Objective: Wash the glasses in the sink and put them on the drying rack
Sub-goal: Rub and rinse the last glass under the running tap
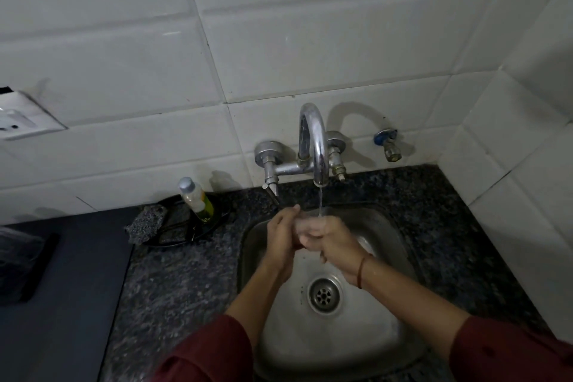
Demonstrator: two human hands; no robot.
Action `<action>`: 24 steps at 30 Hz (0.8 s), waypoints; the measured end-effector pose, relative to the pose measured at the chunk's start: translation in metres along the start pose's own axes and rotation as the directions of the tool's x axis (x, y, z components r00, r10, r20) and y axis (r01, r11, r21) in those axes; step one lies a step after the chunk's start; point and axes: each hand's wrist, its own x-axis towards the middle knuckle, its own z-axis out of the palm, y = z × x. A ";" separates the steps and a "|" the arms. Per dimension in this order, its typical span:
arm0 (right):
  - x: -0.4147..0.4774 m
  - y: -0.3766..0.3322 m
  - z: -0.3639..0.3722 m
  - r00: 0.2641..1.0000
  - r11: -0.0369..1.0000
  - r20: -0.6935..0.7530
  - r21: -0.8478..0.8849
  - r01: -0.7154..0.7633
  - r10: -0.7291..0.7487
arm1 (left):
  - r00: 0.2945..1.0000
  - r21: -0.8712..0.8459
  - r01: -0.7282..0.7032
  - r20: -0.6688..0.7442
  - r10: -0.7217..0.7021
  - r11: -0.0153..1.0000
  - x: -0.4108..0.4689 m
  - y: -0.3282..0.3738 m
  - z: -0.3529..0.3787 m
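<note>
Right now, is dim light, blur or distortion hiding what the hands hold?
Head view: dim and grainy; the faucet throws a shadow on the tiles to its right; grout lines bow from the wide lens; the left hand and right hand blur under the water, so what they hold is too faint to confirm.

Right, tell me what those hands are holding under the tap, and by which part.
Seemingly a clear glass, only faintly visible: the left hand wraps one side, the right hand curls round the other. Rim or base cannot be told.
</note>
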 end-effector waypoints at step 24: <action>0.000 -0.013 -0.009 0.961 0.899 0.227 -0.368 0.237 -0.161 | 0.975 0.088 0.171 0.127 -0.181 0.981 0.006 0.011 -0.009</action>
